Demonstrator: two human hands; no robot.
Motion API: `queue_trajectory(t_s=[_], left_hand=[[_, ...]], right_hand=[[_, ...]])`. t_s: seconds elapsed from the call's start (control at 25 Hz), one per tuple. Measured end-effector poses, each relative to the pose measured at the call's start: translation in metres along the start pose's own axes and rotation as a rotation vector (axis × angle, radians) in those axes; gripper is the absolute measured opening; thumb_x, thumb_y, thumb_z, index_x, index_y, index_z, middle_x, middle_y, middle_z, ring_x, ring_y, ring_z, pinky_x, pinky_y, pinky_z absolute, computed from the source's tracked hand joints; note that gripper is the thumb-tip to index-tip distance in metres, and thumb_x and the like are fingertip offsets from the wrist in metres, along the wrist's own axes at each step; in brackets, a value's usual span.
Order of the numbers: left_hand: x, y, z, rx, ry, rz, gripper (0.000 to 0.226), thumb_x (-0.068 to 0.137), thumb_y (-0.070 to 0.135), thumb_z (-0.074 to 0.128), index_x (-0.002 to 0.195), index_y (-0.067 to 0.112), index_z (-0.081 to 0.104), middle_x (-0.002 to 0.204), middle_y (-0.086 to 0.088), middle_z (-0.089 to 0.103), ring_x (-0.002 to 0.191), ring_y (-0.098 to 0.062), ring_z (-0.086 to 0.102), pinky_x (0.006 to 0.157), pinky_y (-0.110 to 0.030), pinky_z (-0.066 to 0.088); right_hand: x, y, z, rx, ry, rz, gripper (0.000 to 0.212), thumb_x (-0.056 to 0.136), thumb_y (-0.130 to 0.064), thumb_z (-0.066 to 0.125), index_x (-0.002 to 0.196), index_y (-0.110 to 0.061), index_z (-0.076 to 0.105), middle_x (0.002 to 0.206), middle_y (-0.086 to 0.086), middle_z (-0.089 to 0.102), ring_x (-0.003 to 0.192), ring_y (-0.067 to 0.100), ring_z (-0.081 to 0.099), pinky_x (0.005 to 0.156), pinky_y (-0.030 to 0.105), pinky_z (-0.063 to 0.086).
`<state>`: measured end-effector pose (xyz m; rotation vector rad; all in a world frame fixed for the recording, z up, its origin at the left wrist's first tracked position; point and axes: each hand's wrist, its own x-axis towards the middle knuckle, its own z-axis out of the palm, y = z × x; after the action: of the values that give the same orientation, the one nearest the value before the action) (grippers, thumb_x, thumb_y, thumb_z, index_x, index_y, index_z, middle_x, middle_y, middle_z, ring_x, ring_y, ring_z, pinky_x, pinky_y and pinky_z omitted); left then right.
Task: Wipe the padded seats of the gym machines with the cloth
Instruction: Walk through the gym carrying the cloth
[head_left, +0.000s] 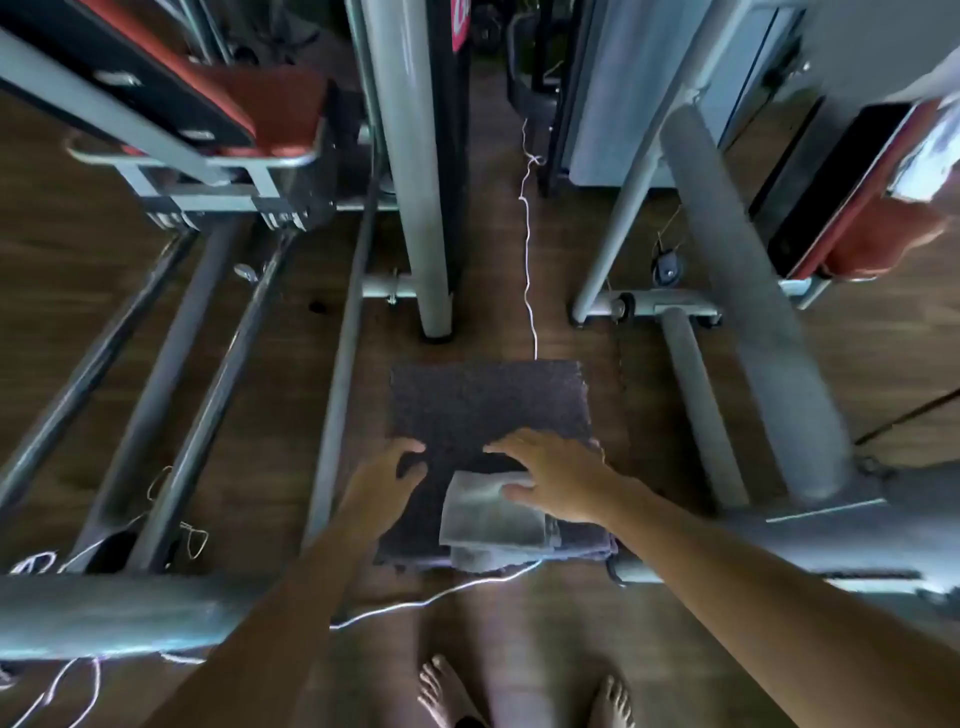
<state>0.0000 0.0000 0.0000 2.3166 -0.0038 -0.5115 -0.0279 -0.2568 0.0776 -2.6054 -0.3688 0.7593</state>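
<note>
Bare feet (524, 693) below; right hand (558, 480) flat on folded cloth (493, 519).

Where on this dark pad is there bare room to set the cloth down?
The far half of the pad, beyond both hands, is bare. The near right is crowded: the cloth lies there under the right hand. The left hand rests on the near-left edge.

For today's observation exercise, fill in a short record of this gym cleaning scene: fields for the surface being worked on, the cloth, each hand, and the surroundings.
surface: dark padded seat, flat, seen from above
cloth: folded grey cloth lying on the near right part of the seat
right hand: right hand flat on the cloth, fingers spread
left hand: left hand resting on the seat beside the cloth, not touching it
surroundings: grey machine frames, red pads, white cord on wooden floor
</note>
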Motion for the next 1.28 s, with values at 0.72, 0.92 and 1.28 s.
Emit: queue_trajectory(t_s=[0.72,0.92,1.28], left_hand=[[0.001,-0.003,0.014,0.196,-0.106,0.000,0.037,0.103,0.029,0.052,0.139,0.017,0.059,0.159,0.006,0.037,0.145,-0.020,0.036,0.118,-0.033,0.025],[-0.004,0.043,-0.029,0.122,-0.229,0.009,0.023,0.102,0.033,0.055,0.115,0.022,0.071,0.121,-0.002,0.070,0.115,-0.024,0.063,0.099,-0.037,0.048],[-0.041,0.197,-0.087,0.213,-0.173,0.389,0.011,0.096,0.037,0.059,0.102,0.035,0.069,0.099,0.020,0.070,0.090,0.000,0.065,0.088,-0.032,0.053]], right_hand=[[0.008,-0.007,0.089,-0.214,0.090,0.079,0.051,0.085,-0.035,0.070,0.129,-0.016,0.054,0.142,0.004,0.041,0.114,0.031,0.054,0.085,0.043,0.055],[-0.044,0.008,0.007,0.131,0.202,0.327,0.043,0.076,-0.045,0.076,0.113,-0.029,0.061,0.106,-0.005,0.069,0.097,0.021,0.067,0.077,0.033,0.051],[-0.189,-0.015,-0.109,0.404,0.590,0.518,0.048,0.067,-0.073,0.068,0.099,-0.037,0.066,0.085,-0.017,0.071,0.081,0.003,0.065,0.073,0.031,0.052]])
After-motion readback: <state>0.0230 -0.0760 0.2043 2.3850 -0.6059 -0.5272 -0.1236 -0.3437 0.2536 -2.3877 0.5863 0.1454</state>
